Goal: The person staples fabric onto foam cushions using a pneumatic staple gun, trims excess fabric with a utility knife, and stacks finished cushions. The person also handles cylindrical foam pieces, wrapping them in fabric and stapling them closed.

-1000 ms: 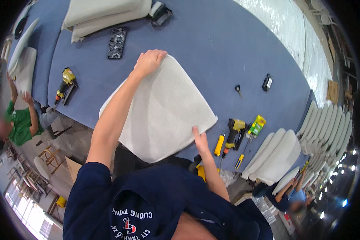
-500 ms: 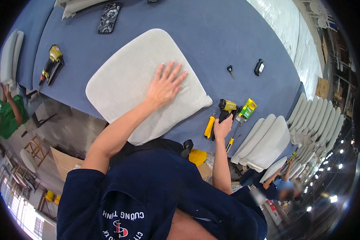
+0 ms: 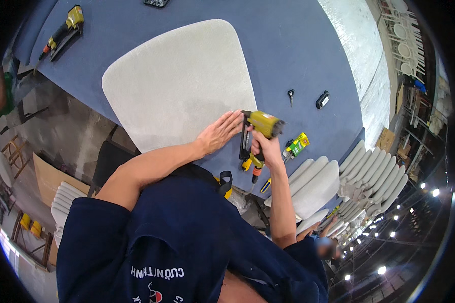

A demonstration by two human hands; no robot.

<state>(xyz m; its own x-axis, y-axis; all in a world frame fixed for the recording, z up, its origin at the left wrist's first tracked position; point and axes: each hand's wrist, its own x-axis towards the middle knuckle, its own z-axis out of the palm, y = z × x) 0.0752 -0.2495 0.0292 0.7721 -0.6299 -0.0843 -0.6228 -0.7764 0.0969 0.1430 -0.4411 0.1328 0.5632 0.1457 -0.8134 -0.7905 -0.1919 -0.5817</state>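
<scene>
A pale grey seat cushion [image 3: 182, 81] lies on the blue-covered table in front of me. My left hand [image 3: 220, 133] is stretched out flat on its near right part, fingers together and pointing toward the right corner. My right hand [image 3: 267, 146] is closed round the handle of a yellow and black staple gun [image 3: 262, 122]. The gun's nose is at the cushion's right corner, close beside my left fingertips; whether it touches the fabric I cannot tell.
A second staple gun [image 3: 68, 30] lies at the far left. To the right are a small black key-like tool [image 3: 290, 97], a black fob-like object [image 3: 322, 100] and a green-yellow packet [image 3: 299, 144]. Stacked cushions [image 3: 313, 184] stand at the table's right edge. Other people work nearby.
My right hand has lifted the staple gun off the table and brought it left to the cushion's corner. My left hand has slid nearer to me, and the cushion has turned slightly.
</scene>
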